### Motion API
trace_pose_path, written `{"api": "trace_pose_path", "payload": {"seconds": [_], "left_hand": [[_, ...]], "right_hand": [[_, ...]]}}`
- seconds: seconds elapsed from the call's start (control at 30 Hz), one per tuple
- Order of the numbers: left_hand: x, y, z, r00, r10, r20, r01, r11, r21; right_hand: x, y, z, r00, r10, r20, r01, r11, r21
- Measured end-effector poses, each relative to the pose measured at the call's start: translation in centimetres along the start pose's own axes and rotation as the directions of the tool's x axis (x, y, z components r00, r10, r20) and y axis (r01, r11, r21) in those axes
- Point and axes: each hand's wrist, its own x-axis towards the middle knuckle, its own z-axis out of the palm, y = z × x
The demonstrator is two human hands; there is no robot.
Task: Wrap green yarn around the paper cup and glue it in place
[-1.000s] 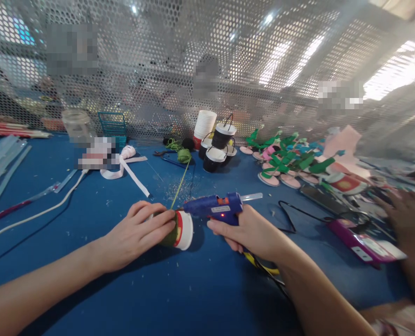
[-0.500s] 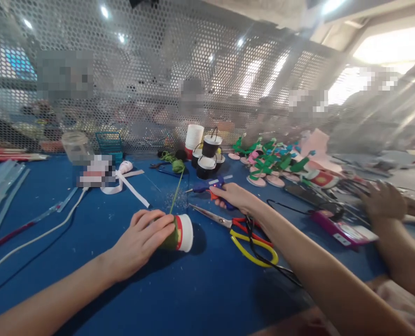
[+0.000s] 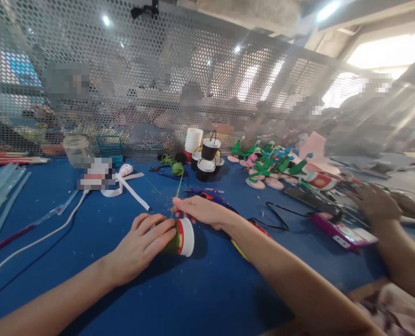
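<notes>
My left hand [image 3: 146,238] is wrapped over a paper cup [image 3: 186,237] lying on its side, its white rim facing right. Green yarn covers part of the cup under my fingers. My right hand [image 3: 193,208] pinches the green yarn strand [image 3: 179,184] just above the cup. That strand runs back to a green yarn ball [image 3: 178,169]. Behind my right hand a blue glue gun [image 3: 207,192] lies on the table. Scissors with red and yellow handles [image 3: 240,249] are mostly hidden under my right forearm.
Small black buckets [image 3: 206,169] and stacked white cups [image 3: 193,138] stand at the back. Green craft plants on pink discs [image 3: 255,183] are to their right. White ribbon [image 3: 133,191] and glue sticks [image 3: 4,191] lie left. Another person's hand [image 3: 375,203] is beside a purple box [image 3: 340,231].
My right hand has let go of the glue gun, which now lies on the table, and has moved left and nearer to pinch the yarn. My left hand stays on the cup.
</notes>
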Motion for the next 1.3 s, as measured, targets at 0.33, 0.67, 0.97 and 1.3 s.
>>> {"api": "trace_pose_path", "payload": {"seconds": [0.33, 0.67, 0.97, 1.3], "left_hand": [[-0.5, 0.2, 0.6, 0.990, -0.139, 0.022, 0.141, 0.985, -0.096], [-0.2, 0.7, 0.5, 0.988, -0.136, 0.071, 0.147, 0.972, -0.183], [-0.1, 0.9, 0.3, 0.996, -0.087, 0.028, 0.090, 0.989, -0.121], [-0.1, 0.7, 0.0, 1.000, 0.011, 0.002, -0.011, 0.998, -0.057]], "right_hand": [[-0.8, 0.5, 0.5, 0.962, -0.177, -0.209, 0.226, 0.944, 0.241], [-0.9, 0.9, 0.4, 0.951, -0.223, -0.212, 0.260, 0.952, 0.164], [-0.9, 1.0, 1.5, 0.962, -0.207, -0.177, 0.234, 0.961, 0.149], [-0.9, 1.5, 2.1, 0.994, -0.089, -0.070, 0.092, 0.995, 0.037]]}}
